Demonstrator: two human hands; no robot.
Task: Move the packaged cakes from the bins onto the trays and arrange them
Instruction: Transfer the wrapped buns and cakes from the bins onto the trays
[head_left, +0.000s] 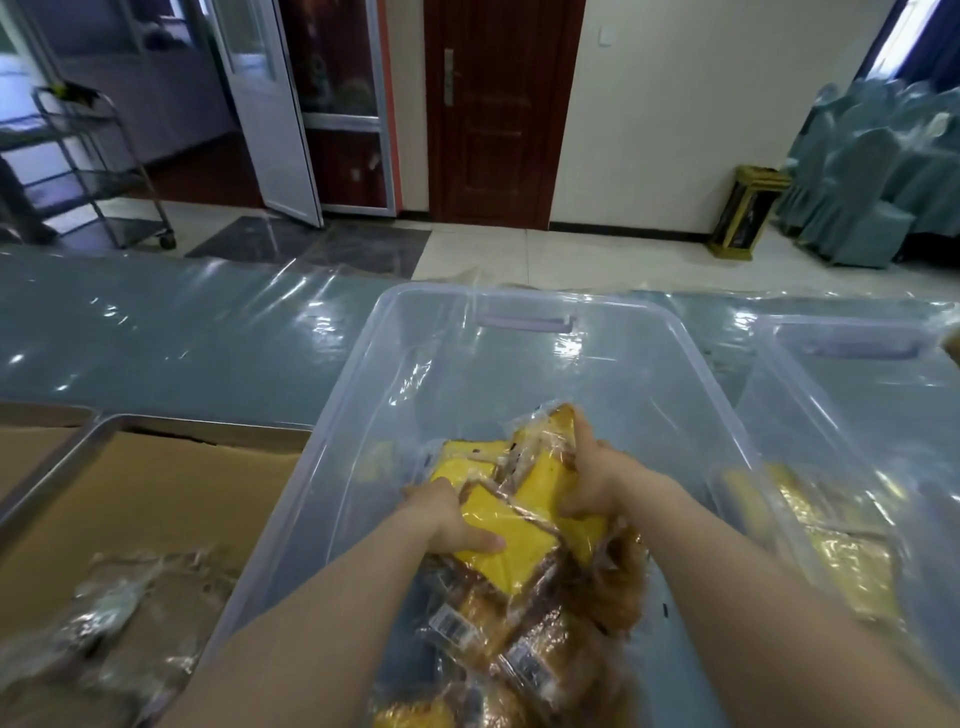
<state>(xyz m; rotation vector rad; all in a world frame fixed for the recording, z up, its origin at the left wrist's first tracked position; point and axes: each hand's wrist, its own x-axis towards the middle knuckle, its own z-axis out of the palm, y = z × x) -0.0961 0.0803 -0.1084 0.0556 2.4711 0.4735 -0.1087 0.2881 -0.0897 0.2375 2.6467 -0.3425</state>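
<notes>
While both hands reach into clear plastic bin (358, 384), left hand (451, 515) grips bundle of yellow sponge cakes in clear wrappers (501, 530), thumb on top; right hand (598, 474) clutches bundle's other side, fingers curled over upper pack. Bundle sits on cake heap in bin. Paper-lined metal tray (57, 470) just left of bin holds wrapped packs (130, 597) (blurred). Second clear bin (779, 395) on right.

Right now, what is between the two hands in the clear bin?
Yellow packaged cakes in clear wrappers lie between the left hand and the right hand, both gripping them, as the head view shows.
</notes>
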